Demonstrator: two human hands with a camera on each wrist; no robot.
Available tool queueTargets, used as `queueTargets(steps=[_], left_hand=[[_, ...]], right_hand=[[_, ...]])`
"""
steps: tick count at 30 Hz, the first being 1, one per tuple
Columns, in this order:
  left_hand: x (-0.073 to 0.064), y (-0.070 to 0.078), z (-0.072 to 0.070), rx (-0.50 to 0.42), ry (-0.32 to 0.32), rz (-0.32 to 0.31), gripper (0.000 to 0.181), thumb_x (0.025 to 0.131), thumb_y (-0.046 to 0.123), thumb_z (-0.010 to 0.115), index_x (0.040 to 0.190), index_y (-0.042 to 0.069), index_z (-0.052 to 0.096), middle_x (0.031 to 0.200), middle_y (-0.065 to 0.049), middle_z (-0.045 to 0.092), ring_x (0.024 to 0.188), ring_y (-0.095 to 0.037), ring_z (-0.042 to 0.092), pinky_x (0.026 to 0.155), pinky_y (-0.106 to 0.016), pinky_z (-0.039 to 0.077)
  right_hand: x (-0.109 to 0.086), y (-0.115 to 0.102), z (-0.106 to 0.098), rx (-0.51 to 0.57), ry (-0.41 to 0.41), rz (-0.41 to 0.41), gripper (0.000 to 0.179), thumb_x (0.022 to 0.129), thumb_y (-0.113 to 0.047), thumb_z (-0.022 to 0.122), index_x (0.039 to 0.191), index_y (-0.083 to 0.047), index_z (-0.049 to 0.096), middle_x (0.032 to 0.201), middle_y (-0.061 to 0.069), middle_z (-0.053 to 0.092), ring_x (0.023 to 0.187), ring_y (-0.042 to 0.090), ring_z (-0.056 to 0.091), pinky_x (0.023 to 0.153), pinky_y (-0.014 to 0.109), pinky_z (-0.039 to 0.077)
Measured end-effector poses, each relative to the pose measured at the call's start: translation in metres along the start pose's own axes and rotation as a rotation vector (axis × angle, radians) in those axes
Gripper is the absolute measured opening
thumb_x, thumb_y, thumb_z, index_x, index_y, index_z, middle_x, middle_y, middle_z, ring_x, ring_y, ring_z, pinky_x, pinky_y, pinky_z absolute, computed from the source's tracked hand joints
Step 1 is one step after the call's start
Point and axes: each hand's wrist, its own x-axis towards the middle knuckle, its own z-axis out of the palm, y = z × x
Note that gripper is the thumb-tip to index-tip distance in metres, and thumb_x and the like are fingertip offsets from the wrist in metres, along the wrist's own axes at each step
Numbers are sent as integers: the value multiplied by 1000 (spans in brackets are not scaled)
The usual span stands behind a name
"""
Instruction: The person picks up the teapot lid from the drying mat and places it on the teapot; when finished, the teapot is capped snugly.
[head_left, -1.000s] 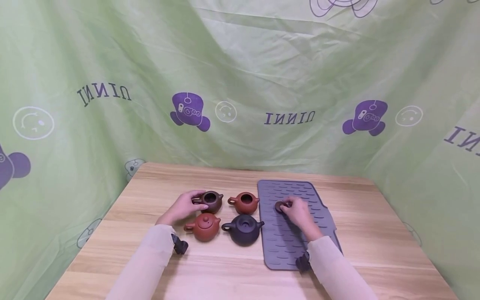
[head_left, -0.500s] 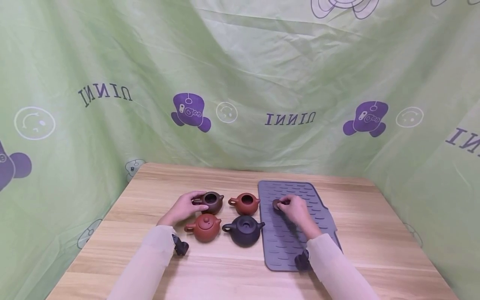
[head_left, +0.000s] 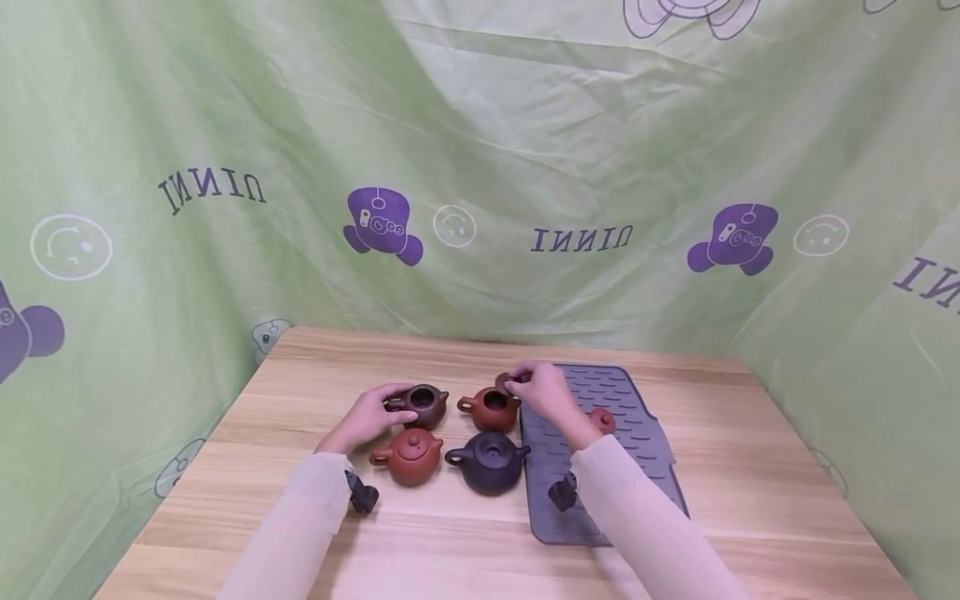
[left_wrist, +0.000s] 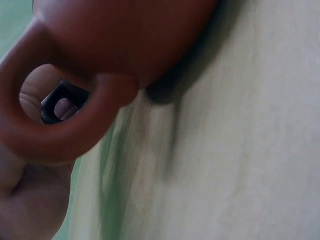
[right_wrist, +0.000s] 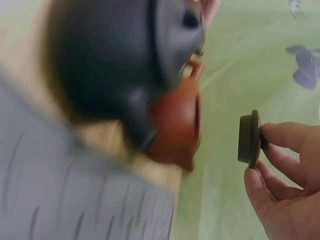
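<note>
At the back left of the group, my left hand point(head_left: 367, 419) holds a dark brown lidless teapot point(head_left: 429, 414) by its handle side, thumb in front and fingers behind. My right hand point(head_left: 549, 395) pinches a dark brown teapot lid point(right_wrist: 246, 140) by its knob. It carries the lid in the air near the spout of a lidless red-orange teapot point(head_left: 489, 419). In the left wrist view, the red lidded teapot point(left_wrist: 120, 35) hides much of my left hand point(left_wrist: 37, 200) and the brown teapot.
In front stand the red lidded teapot point(head_left: 408, 472) and a black teapot point(head_left: 487, 477) with its lid on. A grey mat point(head_left: 555, 525) lies to their right. On it sits a red lid point(head_left: 604, 421), partly behind my right forearm. Green printed cloth point(head_left: 480, 167) hangs around the table.
My right hand has lifted the brown lid off the mat area and carried it left toward the lidless red-orange teapot, uncovering the red lid. My left hand stays on the brown teapot.
</note>
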Motion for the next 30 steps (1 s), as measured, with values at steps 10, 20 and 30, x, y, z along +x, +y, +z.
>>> queueTargets(steps=[10, 20, 30], left_hand=[[0, 0, 1, 16, -10, 26, 65, 80, 23, 81, 135, 2, 55, 129, -22, 58, 118, -39, 53, 102, -56, 38], [-1, -7, 0, -13, 5, 79, 58, 81, 22, 81, 131, 1, 59, 125, -19, 61, 116, -36, 55, 102, -52, 40], [0, -4, 1, -13, 6, 46, 58, 82, 21, 80, 132, 1, 58, 124, -19, 61, 115, -33, 56, 100, -50, 42]], right_hand=[[12, -46, 43, 37, -65, -48, 13, 82, -16, 78, 91, -8, 75, 81, 0, 69, 79, 16, 62, 77, 31, 51], [13, -70, 87, 54, -82, -108, 13, 82, -18, 78, 92, -9, 76, 83, -1, 69, 80, 15, 62, 73, 27, 50], [11, -73, 111, 43, -67, -101, 13, 84, -17, 78, 94, -10, 75, 90, 2, 70, 90, 18, 64, 79, 28, 52]])
